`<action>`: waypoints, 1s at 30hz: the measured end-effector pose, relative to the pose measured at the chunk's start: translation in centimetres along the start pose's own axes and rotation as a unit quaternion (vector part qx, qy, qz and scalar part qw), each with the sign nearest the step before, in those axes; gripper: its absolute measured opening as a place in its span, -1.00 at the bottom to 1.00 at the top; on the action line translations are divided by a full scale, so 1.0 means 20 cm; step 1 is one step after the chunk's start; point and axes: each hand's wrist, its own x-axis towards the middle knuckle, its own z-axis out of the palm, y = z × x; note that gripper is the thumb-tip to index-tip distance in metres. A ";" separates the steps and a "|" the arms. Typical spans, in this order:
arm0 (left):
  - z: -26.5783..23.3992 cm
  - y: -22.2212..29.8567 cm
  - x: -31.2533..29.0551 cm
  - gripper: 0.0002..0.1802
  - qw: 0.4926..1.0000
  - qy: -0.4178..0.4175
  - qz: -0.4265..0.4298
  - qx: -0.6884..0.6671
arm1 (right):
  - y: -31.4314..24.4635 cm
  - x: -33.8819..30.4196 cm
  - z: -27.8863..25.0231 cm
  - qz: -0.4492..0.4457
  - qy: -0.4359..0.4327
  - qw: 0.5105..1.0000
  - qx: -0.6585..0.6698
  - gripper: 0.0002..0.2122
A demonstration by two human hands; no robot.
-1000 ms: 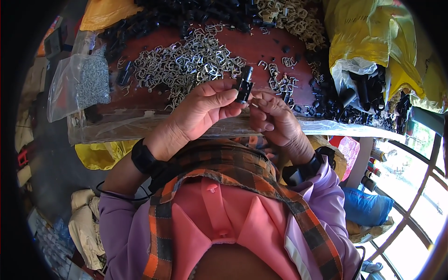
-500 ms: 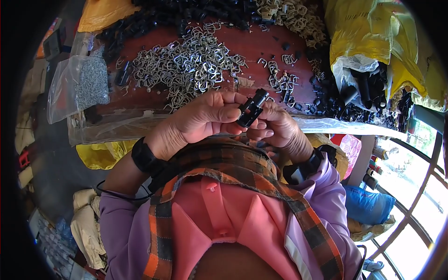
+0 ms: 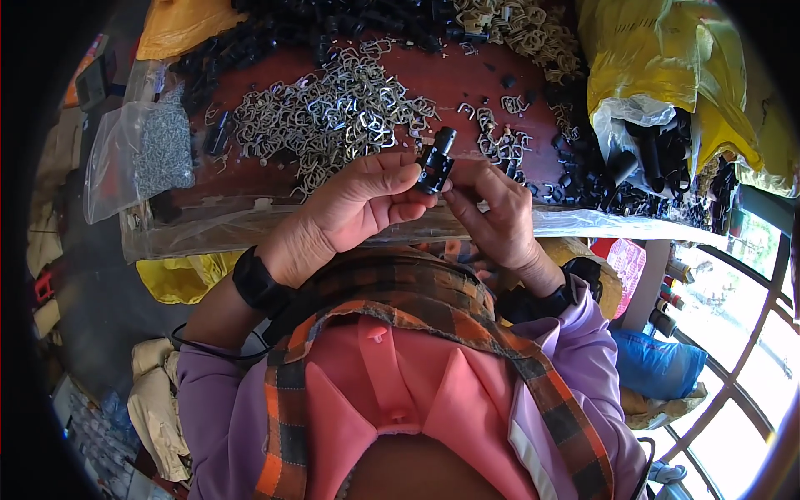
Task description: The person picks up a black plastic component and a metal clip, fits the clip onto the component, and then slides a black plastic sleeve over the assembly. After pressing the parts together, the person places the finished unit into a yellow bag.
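Observation:
A short black cylindrical part (image 3: 435,167) with a narrower end and a slot in its side is pinched between the thumb and fingers of my left hand (image 3: 354,198). It stands tilted, narrow end pointing away from me, above the near edge of the table. My right hand (image 3: 500,215) is closed beside its lower end, thumb and forefinger pressed together; whatever they pinch is too small to make out. Just beyond my hands spreads a heap of bent metal clips (image 3: 333,112), with a smaller scatter of clips (image 3: 502,142) to the right.
On the red tabletop (image 3: 275,71), a clear bag of small grey metal pieces (image 3: 165,146) lies left. Black parts (image 3: 275,42) and brass-coloured clips (image 3: 533,37) are piled at the back. A yellow bag (image 3: 642,58) and a plastic bag of black tubes (image 3: 642,142) stand right.
The black part in my left hand has moved up and slightly left and stands more upright. My right hand has turned, its fingertips now at the part's lower end instead of along its side.

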 end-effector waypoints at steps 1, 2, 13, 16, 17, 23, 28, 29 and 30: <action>0.00 0.00 0.00 -0.52 1.000 0.004 -0.001 -0.001 | 0.00 0.00 0.00 -0.023 0.004 0.999 -0.033 -0.89; 0.00 0.00 0.00 -0.52 1.000 0.005 -0.001 -0.001 | 0.00 0.01 0.01 -0.045 0.009 0.997 -0.067 -0.88; 0.00 0.00 -0.01 -0.61 1.000 -0.007 -0.019 0.019 | -0.02 0.01 -0.02 -0.019 -0.012 0.996 -0.091 -0.89; -0.02 0.00 -0.01 -0.65 1.000 0.013 -0.002 0.018 | 0.00 0.00 -0.02 -0.005 0.010 0.999 -0.046 -0.91; -0.02 0.00 -0.01 -0.66 1.000 0.023 0.007 0.017 | 0.01 -0.01 -0.03 0.054 0.021 0.997 0.045 -0.92; 0.01 -0.01 0.00 -0.70 0.999 0.031 -0.003 0.035 | -0.01 -0.03 -0.03 0.174 0.048 0.935 0.305 -0.91; 0.02 -0.02 0.00 -0.70 0.999 0.030 -0.020 0.026 | -0.04 -0.02 -0.01 0.187 0.047 0.931 0.310 -0.92; 0.02 -0.02 0.00 -0.70 0.999 0.027 -0.024 0.021 | -0.05 -0.02 0.00 0.157 0.060 0.942 0.290 -0.93; 0.02 -0.02 0.00 -0.70 0.999 0.027 -0.024 0.021 | -0.05 -0.02 0.00 0.127 0.072 0.952 0.269 -0.95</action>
